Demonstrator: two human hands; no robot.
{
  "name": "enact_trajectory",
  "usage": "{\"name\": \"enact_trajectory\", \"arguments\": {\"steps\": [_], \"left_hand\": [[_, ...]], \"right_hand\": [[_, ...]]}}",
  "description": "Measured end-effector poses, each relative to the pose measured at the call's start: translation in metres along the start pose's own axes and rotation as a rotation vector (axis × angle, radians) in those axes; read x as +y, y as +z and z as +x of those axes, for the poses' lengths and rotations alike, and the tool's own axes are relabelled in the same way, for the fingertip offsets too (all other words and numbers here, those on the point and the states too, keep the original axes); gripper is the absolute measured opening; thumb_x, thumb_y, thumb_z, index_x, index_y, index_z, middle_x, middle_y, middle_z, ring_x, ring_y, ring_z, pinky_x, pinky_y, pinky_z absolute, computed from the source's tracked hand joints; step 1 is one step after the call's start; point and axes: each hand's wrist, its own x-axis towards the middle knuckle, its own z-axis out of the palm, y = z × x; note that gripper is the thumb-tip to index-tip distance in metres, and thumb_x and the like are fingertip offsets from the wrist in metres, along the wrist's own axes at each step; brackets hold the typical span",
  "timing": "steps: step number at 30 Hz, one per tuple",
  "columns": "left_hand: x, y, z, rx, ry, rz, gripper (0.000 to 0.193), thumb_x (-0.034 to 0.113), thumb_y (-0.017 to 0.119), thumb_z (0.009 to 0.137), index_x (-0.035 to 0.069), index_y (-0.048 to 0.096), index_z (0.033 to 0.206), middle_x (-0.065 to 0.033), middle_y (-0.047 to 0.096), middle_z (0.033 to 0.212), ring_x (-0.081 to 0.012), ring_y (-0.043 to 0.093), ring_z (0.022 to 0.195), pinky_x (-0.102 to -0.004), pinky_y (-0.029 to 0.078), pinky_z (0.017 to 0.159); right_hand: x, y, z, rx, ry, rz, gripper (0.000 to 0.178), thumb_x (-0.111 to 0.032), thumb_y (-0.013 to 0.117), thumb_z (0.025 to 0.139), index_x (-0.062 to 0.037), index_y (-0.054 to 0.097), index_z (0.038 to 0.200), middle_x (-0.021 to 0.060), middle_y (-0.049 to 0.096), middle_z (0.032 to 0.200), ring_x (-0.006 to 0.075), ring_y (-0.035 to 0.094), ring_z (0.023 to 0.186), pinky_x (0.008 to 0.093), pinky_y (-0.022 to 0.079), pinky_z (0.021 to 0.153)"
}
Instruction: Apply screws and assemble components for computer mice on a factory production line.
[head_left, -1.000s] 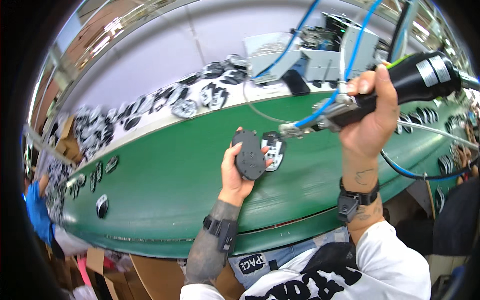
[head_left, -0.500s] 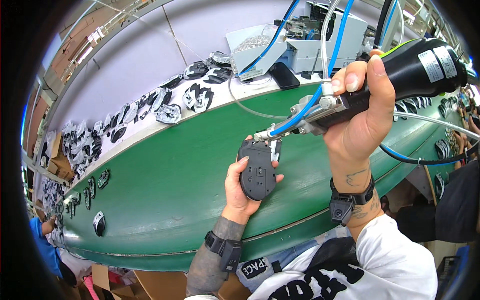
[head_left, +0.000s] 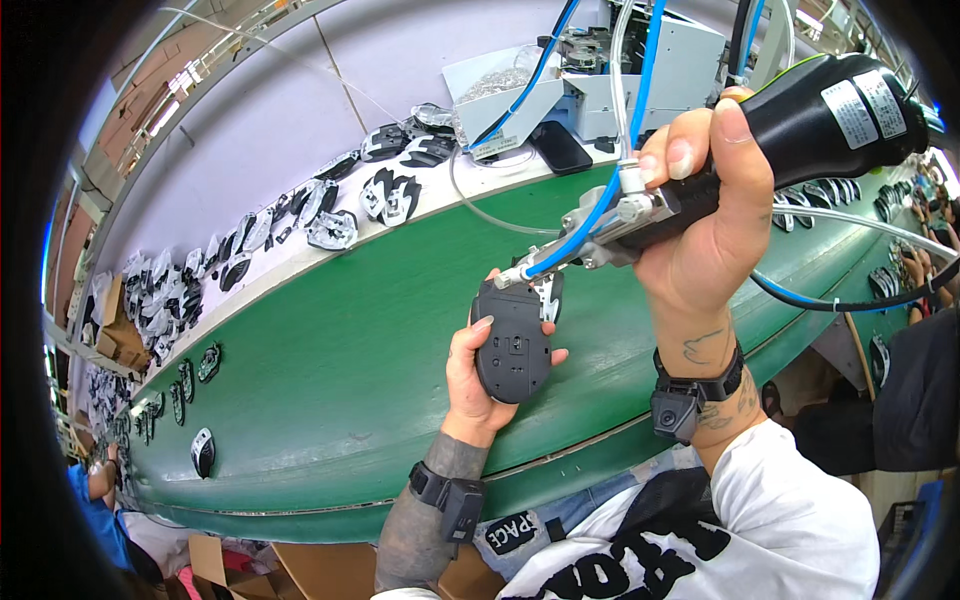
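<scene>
My left hand (head_left: pixel 470 375) grips a black computer mouse (head_left: pixel 515 350), its underside turned up, above the green belt (head_left: pixel 360 340). Fingers wrap both sides of the mouse, the thumb lying along its left edge. My right hand (head_left: pixel 715 190) is closed round a black electric screwdriver (head_left: pixel 800 120) with a metal screw-feed head and a blue hose (head_left: pixel 598 210). The driver's tip (head_left: pixel 508 278) is at the far left corner of the mouse; whether it touches a screw hole is too small to tell. A white and silver part shows beside the mouse's far right side.
Mouse shells (head_left: pixel 330 230) line the white ledge behind the belt, piled thickly at the far left. A phone (head_left: pixel 560 148) lies near a screw feeder machine (head_left: pixel 640 90). Several mouse parts (head_left: pixel 203 452) sit on the belt. Another person in blue (head_left: pixel 95 510) is at the left edge.
The screwdriver and my right hand have shifted slightly left and down, while the mouse stays nearly in place. Parts on the belt at left have slid slightly right.
</scene>
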Motion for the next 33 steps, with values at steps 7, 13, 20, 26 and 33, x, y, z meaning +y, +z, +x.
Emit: {"name": "enact_trajectory", "arguments": {"steps": [7, 13, 20, 26, 33], "left_hand": [[0.001, -0.013, 0.007, 0.042, 0.026, 0.054, 0.061, 0.027, 0.049, 0.083, 0.017, 0.027, 0.139, -0.0126, 0.044, 0.124, -0.0282, 0.055, 0.099, -0.0505, 0.051, 0.082], [0.01, -0.014, 0.01, 0.197, 0.106, -0.082, 0.052, 0.032, 0.048, 0.085, 0.019, 0.035, 0.134, -0.0089, 0.046, 0.122, -0.0267, 0.054, 0.095, -0.0486, 0.05, 0.079], [0.011, -0.012, 0.005, 0.074, 0.107, -0.137, 0.055, 0.033, 0.048, 0.083, 0.019, 0.034, 0.135, -0.0083, 0.047, 0.123, -0.026, 0.055, 0.094, -0.0488, 0.05, 0.079], [0.009, -0.005, 0.006, 0.068, 0.101, -0.106, 0.057, 0.033, 0.047, 0.084, 0.019, 0.032, 0.137, -0.0102, 0.048, 0.12, -0.027, 0.057, 0.093, -0.0484, 0.051, 0.078], [0.013, -0.008, 0.001, 0.012, 0.066, -0.177, 0.056, 0.032, 0.046, 0.086, 0.018, 0.031, 0.138, -0.0143, 0.052, 0.114, -0.0272, 0.058, 0.092, -0.0475, 0.053, 0.077]], "right_hand": [[-0.002, -0.002, 0.001, -0.013, -0.057, -0.048, 0.013, -0.009, 0.059, 0.083, 0.0014, 0.057, 0.076, 0.0075, 0.056, 0.063, 0.0157, 0.056, 0.052, 0.0284, 0.05, 0.053], [-0.006, -0.006, 0.004, -0.039, -0.006, -0.167, 0.017, -0.022, 0.051, 0.091, -0.0081, 0.05, 0.101, 0.0028, 0.05, 0.066, 0.0151, 0.053, 0.062, 0.0289, 0.046, 0.059], [0.005, 0.005, -0.002, 0.024, -0.038, -0.173, 0.017, -0.017, 0.058, 0.086, -0.0063, 0.05, 0.095, 0.0032, 0.051, 0.064, 0.0149, 0.053, 0.058, 0.03, 0.046, 0.058], [0.008, -0.003, 0.0, 0.042, -0.02, -0.196, 0.015, -0.018, 0.057, 0.086, -0.0068, 0.05, 0.094, 0.0033, 0.052, 0.064, 0.0152, 0.054, 0.058, 0.0292, 0.046, 0.057], [0.006, 0.0, -0.003, -0.066, -0.026, -0.232, 0.016, -0.018, 0.056, 0.087, -0.0071, 0.05, 0.097, 0.0031, 0.051, 0.064, 0.0153, 0.053, 0.058, 0.0294, 0.046, 0.057]]}}
